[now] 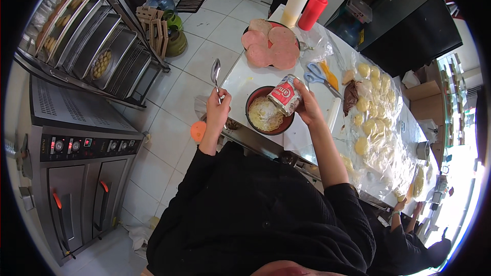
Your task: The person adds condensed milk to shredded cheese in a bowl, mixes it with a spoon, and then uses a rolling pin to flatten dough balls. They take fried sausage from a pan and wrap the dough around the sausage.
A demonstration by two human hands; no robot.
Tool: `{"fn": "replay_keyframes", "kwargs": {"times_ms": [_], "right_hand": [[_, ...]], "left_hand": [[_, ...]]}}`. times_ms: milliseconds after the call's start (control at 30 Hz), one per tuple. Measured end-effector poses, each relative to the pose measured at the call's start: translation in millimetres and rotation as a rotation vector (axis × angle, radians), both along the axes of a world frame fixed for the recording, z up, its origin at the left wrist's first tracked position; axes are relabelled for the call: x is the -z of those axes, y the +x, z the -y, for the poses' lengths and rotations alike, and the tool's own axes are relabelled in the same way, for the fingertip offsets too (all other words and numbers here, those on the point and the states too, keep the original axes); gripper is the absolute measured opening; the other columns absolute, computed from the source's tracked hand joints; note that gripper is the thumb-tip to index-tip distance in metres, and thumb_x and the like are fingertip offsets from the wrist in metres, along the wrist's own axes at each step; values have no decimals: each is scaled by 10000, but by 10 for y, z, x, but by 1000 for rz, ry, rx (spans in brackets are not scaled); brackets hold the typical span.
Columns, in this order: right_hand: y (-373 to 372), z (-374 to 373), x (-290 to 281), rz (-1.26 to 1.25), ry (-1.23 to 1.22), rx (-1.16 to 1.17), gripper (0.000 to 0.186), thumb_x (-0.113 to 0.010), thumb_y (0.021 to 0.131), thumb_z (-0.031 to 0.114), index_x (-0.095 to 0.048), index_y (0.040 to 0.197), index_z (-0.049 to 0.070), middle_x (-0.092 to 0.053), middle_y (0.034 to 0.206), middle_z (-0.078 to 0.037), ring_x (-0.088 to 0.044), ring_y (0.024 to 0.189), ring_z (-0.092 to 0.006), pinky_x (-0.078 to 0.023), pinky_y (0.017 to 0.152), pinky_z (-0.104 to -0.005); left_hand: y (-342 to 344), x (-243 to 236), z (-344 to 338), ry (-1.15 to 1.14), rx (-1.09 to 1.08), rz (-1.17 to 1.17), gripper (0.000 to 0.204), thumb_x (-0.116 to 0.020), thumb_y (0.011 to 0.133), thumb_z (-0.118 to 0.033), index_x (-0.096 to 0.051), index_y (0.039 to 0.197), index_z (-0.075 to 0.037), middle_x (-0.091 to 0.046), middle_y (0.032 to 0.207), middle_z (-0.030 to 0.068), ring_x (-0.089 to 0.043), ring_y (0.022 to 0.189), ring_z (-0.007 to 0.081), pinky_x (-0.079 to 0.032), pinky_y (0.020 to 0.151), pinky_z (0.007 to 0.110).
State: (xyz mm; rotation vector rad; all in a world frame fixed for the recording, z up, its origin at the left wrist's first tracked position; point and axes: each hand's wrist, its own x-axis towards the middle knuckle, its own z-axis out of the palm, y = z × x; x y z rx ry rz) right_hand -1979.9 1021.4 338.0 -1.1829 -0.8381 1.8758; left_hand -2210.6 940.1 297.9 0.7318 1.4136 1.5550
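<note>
My left hand (218, 108) is closed round the handle of a metal spoon (216, 71), its bowl pointing up, left of the table edge. With my right hand (306, 103) I grip a red and white tin can (285, 93), tilted over a dark-rimmed bowl (249, 103). Inside the bowl lies a pale yellow shredded food (262, 108) with a white patch on top. Whether anything is flowing from the can cannot be made out. Behind the bowl, round pink slices of meat (270, 46) cover a plate. Blue-handled scissors (318, 74) lie right of the can.
A white squeeze bottle (295, 7) and a red squeeze bottle (313, 11) stand at the table's far end. Several dough balls (376, 102) lie under clear plastic on the right. An oven (87, 174) and a tray rack (97, 41) stand left. Another person's hands (401, 207) are at lower right.
</note>
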Motion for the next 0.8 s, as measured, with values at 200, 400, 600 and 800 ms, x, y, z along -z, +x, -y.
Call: {"fn": "replay_keyframes", "kwargs": {"times_ms": [200, 400, 600, 800], "right_hand": [[30, -18, 28, 5, -86, 20, 432, -583, 804, 381, -508, 1056, 39, -588, 936, -66, -583, 847, -176, -472, 763, -359], [52, 22, 38, -158, -152, 1, 404, -539, 822, 421, -505, 1044, 84, -589, 970, -67, -587, 873, -202, -487, 753, -403], [53, 100, -11, -283, -244, 20, 417, -532, 824, 425, -502, 1057, 80, -595, 985, -78, -586, 892, -206, -481, 766, -447], [-9, 230, -53, -500, -391, -36, 498, -457, 849, 456, -445, 1153, 62, -524, 1117, -113, -550, 998, -255, -515, 781, -426]], "left_hand": [[-20, 29, 27, -9, 6, 44, 113, -499, 780, -78, -390, 752, -70, -437, 690, -15, -356, 468, 35, -286, 409, 193], [-67, 14, 63, -39, 37, 71, 96, -496, 797, -76, -405, 768, -79, -402, 677, -24, -337, 472, 32, -282, 430, 189], [-65, -4, 69, -30, 53, 73, 81, -497, 797, -77, -418, 779, -75, -386, 660, -26, -332, 460, 34, -278, 427, 193], [-26, -71, 78, 92, 275, -79, 234, -620, 713, -56, -466, 889, -47, -440, 765, -7, -408, 551, 50, -330, 497, 198]]}}
